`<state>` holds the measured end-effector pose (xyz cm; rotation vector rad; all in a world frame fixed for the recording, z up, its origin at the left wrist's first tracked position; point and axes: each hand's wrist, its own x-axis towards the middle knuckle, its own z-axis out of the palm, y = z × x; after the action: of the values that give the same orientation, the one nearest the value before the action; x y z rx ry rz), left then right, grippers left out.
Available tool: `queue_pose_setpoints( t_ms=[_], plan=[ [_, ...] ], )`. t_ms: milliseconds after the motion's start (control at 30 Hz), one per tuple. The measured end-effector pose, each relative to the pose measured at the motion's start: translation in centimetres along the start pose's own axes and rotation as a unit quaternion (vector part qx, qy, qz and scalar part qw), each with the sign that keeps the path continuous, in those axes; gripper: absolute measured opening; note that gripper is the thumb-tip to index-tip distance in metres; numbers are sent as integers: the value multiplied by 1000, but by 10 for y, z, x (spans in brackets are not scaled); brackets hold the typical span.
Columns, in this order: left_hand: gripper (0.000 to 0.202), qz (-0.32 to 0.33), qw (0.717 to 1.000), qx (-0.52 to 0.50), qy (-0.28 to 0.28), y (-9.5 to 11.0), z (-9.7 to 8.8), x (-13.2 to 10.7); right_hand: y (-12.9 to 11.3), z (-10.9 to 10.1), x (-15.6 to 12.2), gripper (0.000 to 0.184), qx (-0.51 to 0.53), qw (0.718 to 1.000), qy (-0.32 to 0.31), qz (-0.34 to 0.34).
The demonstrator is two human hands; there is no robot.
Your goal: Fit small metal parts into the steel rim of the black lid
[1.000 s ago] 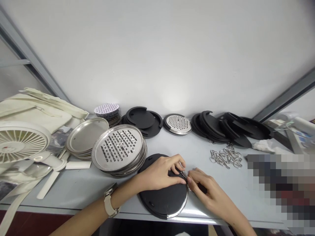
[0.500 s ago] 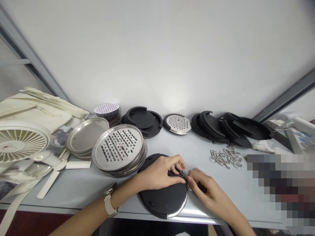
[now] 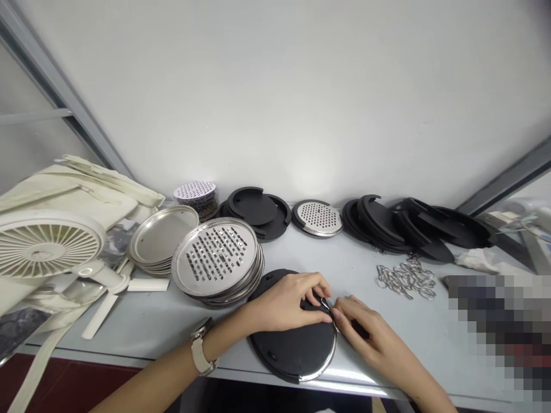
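Note:
A round black disc with a metal rim [image 3: 297,350] lies on the grey table near its front edge. My left hand [image 3: 286,301] rests on the disc's upper part, fingers curled and pinching at its right edge. My right hand [image 3: 365,330] meets it there, fingertips pinched on a small metal ring [image 3: 330,308] at the disc's rim. The two hands touch at the ring. A watch with a pale strap sits on my left wrist.
Left of the disc stands a stack of perforated metal grater discs [image 3: 217,261] and a stack of plain metal plates [image 3: 161,238]. Black discs [image 3: 258,209], a small perforated disc [image 3: 318,218] and more black discs [image 3: 400,226] line the wall. Loose metal rings [image 3: 407,278] lie right. A white fan [image 3: 47,244] stands left.
The view has shifted slightly, so everything sits a little further right. Both hands keep the same pinch at the disc's right edge.

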<state>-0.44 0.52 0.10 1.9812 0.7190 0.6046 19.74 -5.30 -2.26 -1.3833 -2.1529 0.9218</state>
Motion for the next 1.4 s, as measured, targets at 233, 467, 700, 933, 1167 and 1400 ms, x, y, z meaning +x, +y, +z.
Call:
queue_pose_setpoints(
  t_ms=[233, 467, 700, 933, 1167, 1400],
  plan=[
    [23, 17, 1000, -5, 6, 1, 1, 0, -2, -1, 0, 36, 1, 1000, -2, 1],
    [20, 18, 1000, -2, -1, 3, 1, -1, -2, 0, 0, 35, -3, 1000, 5, -9],
    [19, 6, 1000, 7, -4, 4, 0, -1, -4, 0, 0, 35, 0, 1000, 6, -11],
    [19, -1, 1000, 6, -11, 6, -1, -1, -4, -1, 0, 35, -12, 1000, 6, -14],
    [19, 0, 1000, 7, -12, 5, -1, 0, -2, 0, 0, 33, -25, 1000, 7, -12],
    [19, -4, 1000, 17, -16, 5, -1, 0, -4, 0, 1, 33, -29, 999, 18, -12]
  ],
)
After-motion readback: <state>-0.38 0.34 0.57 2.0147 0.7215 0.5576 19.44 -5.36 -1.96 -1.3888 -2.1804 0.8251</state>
